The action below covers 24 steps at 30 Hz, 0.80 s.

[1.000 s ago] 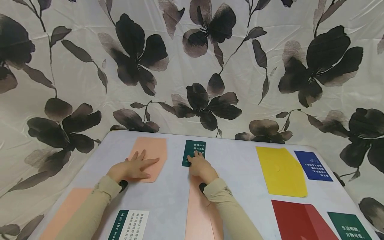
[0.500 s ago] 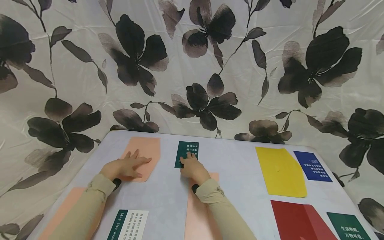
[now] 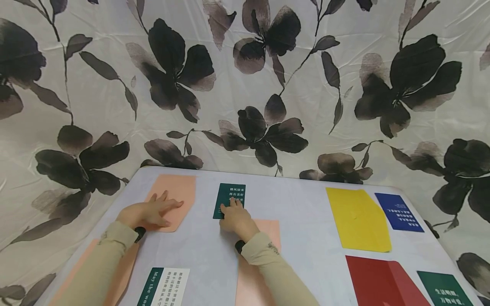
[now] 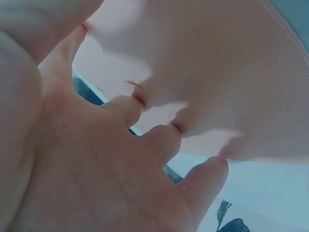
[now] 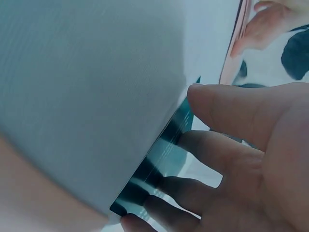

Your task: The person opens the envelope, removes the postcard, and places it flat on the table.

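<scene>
Fingers spread, my left hand [image 3: 151, 211] rests on a peach envelope [image 3: 181, 187] at the back left of the table. In the left wrist view its fingertips touch the smooth envelope [image 4: 231, 92], which has a small slit. My right hand [image 3: 238, 219] lies with its fingertips on a dark green card [image 3: 225, 193] printed with white characters, just right of that envelope. The right wrist view shows these extended fingers on the green card [image 5: 164, 140], and the thumb at its edge. The hand hides the card's lower right part.
Another peach envelope [image 3: 268, 231] lies partly under the right forearm, and one more [image 3: 124, 272] under the left. A green-and-white card [image 3: 168, 287] sits between. Rightward are a yellow envelope [image 3: 357, 219], blue card [image 3: 400, 212], red envelope [image 3: 373, 278] and green card [image 3: 445, 289]. Floral cloth hangs behind.
Both hands have slid left across the table, the left carrying the peach envelope along and the right the dark green card. That card also came slightly nearer. The other pieces stayed put.
</scene>
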Tool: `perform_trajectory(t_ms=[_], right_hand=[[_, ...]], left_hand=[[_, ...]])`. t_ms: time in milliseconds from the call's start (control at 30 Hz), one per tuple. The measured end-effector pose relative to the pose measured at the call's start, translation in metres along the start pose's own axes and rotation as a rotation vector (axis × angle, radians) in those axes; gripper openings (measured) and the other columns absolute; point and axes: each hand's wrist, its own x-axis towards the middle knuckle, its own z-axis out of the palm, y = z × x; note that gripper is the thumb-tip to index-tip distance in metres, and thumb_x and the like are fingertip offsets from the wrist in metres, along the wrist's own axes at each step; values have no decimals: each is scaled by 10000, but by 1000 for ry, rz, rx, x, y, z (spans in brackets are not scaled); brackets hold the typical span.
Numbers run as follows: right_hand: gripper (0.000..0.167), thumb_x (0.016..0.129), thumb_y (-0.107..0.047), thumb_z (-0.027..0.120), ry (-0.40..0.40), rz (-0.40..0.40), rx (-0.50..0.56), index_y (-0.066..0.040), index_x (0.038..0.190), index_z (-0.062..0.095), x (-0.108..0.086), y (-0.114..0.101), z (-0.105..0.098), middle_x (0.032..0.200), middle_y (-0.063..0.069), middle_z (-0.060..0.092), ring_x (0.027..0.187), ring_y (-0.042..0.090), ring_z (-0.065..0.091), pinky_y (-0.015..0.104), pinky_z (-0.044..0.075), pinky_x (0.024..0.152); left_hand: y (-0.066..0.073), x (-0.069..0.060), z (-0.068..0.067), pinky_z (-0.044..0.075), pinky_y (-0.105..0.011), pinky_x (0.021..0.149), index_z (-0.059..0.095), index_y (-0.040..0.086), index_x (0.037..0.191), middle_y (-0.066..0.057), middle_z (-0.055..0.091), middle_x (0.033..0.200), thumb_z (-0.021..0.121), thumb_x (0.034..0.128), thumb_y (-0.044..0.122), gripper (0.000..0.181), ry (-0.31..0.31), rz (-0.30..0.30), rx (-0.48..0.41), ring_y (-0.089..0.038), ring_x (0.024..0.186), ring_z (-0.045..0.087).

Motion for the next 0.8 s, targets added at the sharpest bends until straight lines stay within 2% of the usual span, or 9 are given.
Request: perform_trajectory(t_ms=[100,267,367,433,533,600,733,800], right_hand=[[535,970,-263,600,6,-15,-10,-141,1479,490,0,-4,3,1574,193,321,1452,361,289,516,390,1074],[532,969,-294,599,12,-38,-46,-172,1477,498,0,-10,9,1570,178,337,1442,346,311,495,387,1080],[512,974,-295,595,24,-56,-40,-175,1465,515,-2,-13,10,1561,175,354,1433,352,327,497,390,1077],[488,976,-274,585,45,-66,-20,-163,1448,535,-4,-13,11,1550,181,370,1423,362,339,505,396,1070],[458,977,-239,572,87,-76,13,-133,1422,562,-9,-13,11,1534,202,386,1404,374,359,512,414,1050],[451,970,-216,565,111,-78,33,-108,1408,572,-12,-12,12,1525,220,389,1395,378,365,512,425,1039],[462,956,-208,575,132,-72,41,-86,1402,571,-19,-11,12,1517,249,383,1395,390,360,500,431,1034],[467,952,-221,578,140,-73,32,-94,1401,573,-21,-10,14,1513,253,387,1391,395,364,490,433,1033]], left_hand=[[-2,-1,-1,-96,-710,1074,405,17,1485,-381,161,1540,774,846,198,760,-6,-8,-21,-589,1402,-97],[0,-4,-4,-101,-715,1070,402,19,1491,-384,99,1553,793,817,141,789,-5,-87,-42,-579,1408,-116],[-3,-4,-2,-64,-733,1065,408,45,1494,-389,128,1545,788,820,124,779,13,-107,10,-591,1406,-72],[1,-3,-1,-8,-755,1057,420,53,1491,-395,169,1531,785,819,106,766,21,-127,60,-622,1393,-27],[11,-2,2,59,-765,1054,391,59,1510,-400,182,1527,695,853,61,724,12,-185,108,-638,1386,23],[23,-2,3,108,-776,1039,371,19,1509,-437,152,1513,651,879,78,691,2,-221,117,-666,1365,57],[29,-2,7,130,-768,1040,333,-24,1511,-490,102,1482,572,980,172,614,14,-232,119,-697,1335,86],[30,-3,10,116,-768,1043,321,-27,1514,-495,87,1480,566,1000,206,616,28,-237,117,-711,1325,72]])
